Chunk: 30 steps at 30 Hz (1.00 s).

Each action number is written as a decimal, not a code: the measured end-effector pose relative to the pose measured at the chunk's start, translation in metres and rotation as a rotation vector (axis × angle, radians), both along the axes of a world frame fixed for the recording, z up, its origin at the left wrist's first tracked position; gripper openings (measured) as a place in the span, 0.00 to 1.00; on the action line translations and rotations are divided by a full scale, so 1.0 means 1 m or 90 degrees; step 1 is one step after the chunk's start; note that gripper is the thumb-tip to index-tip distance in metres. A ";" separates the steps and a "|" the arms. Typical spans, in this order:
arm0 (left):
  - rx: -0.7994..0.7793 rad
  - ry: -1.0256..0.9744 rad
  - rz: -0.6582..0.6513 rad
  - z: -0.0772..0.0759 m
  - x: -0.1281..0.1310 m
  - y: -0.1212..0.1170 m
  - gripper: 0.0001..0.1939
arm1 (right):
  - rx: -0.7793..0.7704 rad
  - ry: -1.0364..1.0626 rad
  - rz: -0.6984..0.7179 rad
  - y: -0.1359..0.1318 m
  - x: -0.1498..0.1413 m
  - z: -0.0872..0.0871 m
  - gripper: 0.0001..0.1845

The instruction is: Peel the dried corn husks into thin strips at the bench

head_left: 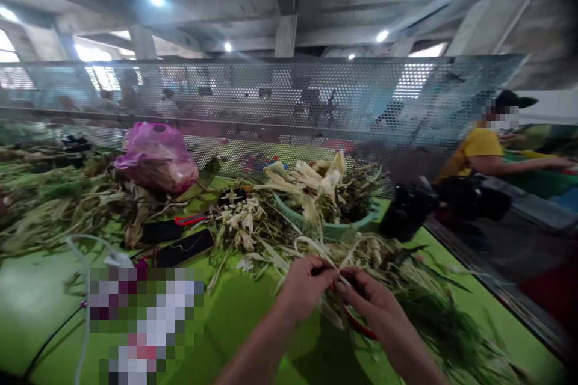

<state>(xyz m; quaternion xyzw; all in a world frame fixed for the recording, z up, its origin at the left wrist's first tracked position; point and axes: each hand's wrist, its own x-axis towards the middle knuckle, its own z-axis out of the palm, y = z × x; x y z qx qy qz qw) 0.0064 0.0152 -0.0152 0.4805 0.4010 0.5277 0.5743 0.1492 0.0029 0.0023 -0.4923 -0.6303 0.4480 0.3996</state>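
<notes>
My left hand [304, 289] is closed in a pinch on a pale plant strip [318, 246] above the green table. Fingertip to fingertip with it, my right hand [372, 304] pinches the same strip where the ends come together. Beneath my right hand shows a curved red piece [361, 326], mostly covered, so its kind is unclear. Just beyond my hands, dried husks [311, 183] fill a green basket [347, 230]. Loose pale flower-like pieces [244, 222] lie left of the basket, and feathery green plant stuff [433, 319] lies to the right.
A pink plastic bag [156, 156], a red-handled tool [190, 219] and a dark phone-like slab [185, 248] lie to the left. Dried stalks [54, 204] cover the far left. A black container [409, 210] stands at right, near a person in yellow [483, 144]. Behind runs a perforated metal screen [253, 96].
</notes>
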 end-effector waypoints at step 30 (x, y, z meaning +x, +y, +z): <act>-0.027 0.073 -0.015 0.007 -0.009 0.000 0.08 | 0.110 -0.056 -0.041 -0.003 -0.003 0.002 0.14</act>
